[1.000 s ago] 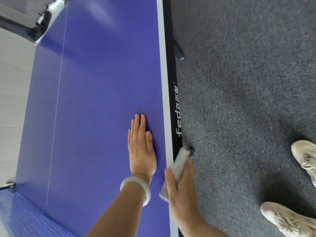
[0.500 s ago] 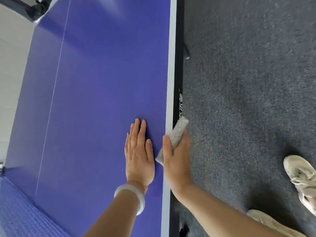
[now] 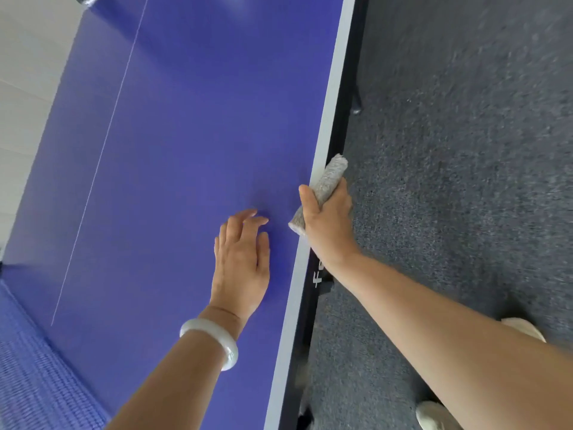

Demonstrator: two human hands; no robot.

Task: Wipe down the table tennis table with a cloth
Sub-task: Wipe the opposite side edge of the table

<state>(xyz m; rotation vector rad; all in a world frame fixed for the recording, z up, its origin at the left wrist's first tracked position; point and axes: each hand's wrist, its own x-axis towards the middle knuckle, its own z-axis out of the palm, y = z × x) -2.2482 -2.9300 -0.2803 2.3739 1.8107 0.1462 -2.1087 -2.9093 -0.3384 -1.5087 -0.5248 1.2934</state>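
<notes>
Dark grey carpet (image 3: 465, 150) covers the floor on the right, and pale tiles (image 3: 28, 88) cover it on the far left. Two off-white shoes (image 3: 434, 415) stand on the carpet, partly hidden. The person wears a smooth white bangle (image 3: 214, 339).

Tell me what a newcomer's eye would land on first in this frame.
The big blue table tennis table fills the left and middle of the view, with grey carpet to its right. At the table's white side edge, the right hand grips a rolled grey cloth held against the rim. The left hand, with a white bangle on its wrist, rests on the blue top close beside it.
</notes>
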